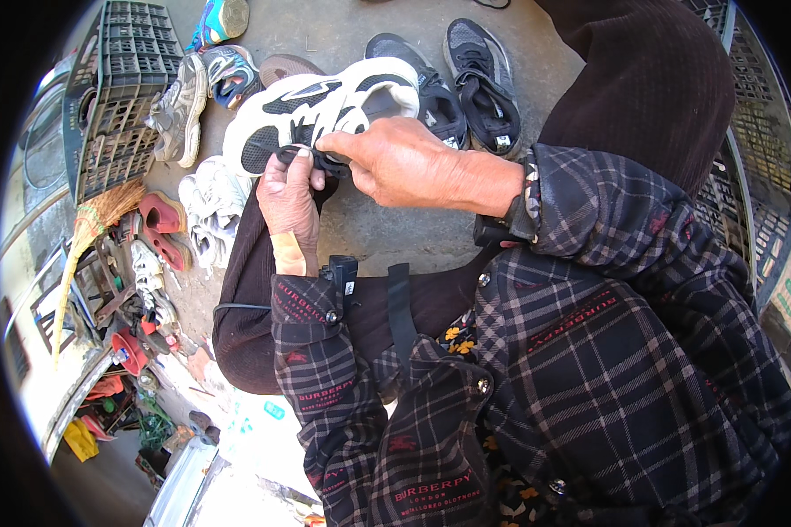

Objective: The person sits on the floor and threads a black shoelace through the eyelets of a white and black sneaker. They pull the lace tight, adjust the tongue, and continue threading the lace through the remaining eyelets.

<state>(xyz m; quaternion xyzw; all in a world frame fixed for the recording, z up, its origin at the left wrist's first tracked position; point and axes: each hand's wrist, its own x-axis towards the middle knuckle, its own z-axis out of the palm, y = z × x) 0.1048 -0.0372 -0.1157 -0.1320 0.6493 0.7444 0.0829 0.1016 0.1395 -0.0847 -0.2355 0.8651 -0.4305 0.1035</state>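
A white sneaker (240, 132) with black mesh panels and white laces lies on its side just beyond my hands. My left hand (288, 204) pinches a dark, loop-shaped cord (331, 167) between thumb and fingers at the shoe's near edge. A tan patch covers that wrist. From the right comes my right hand (404, 162), its fingers curled closed against the same cord and its index finger reaching the laces. That hand's thumb is mostly hidden. Whether the cord belongs to the sneaker, I cannot tell.
Dark sneakers (482, 83) stand beyond the white one. Grey sneakers (182, 110), white shoes (213, 206) and red shoes (163, 215) lie to the left. Also there are a black plastic crate (136, 83) and a straw broom (105, 215). More crates (760, 114) line the right.
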